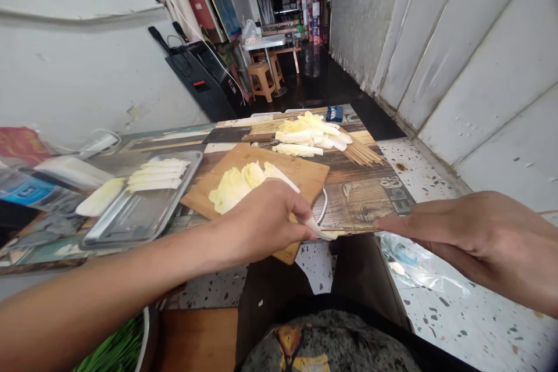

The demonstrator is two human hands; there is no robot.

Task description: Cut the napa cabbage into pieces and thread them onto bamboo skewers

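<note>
My left hand (270, 215) reaches over the wooden cutting board (261, 154) and pinches a napa cabbage leaf, its white end (320, 229) poking out past my fingertips. More pale yellow cabbage leaves (233, 186) lie on the board beside that hand. To the right, past the table's front edge, my right hand (466, 238) has its fingers closed and pointing left. A thin pale line runs between the two hands; I cannot tell whether it is a skewer or the table edge.
A cabbage pile (309, 131) rests beside wooden skewers (361, 148) at the table's far side. A cleaver (229, 135) lies behind the board. On the left, a metal tray (139, 215) bears cabbage strips (159, 174). Green vegetables (115, 346) fill a container below.
</note>
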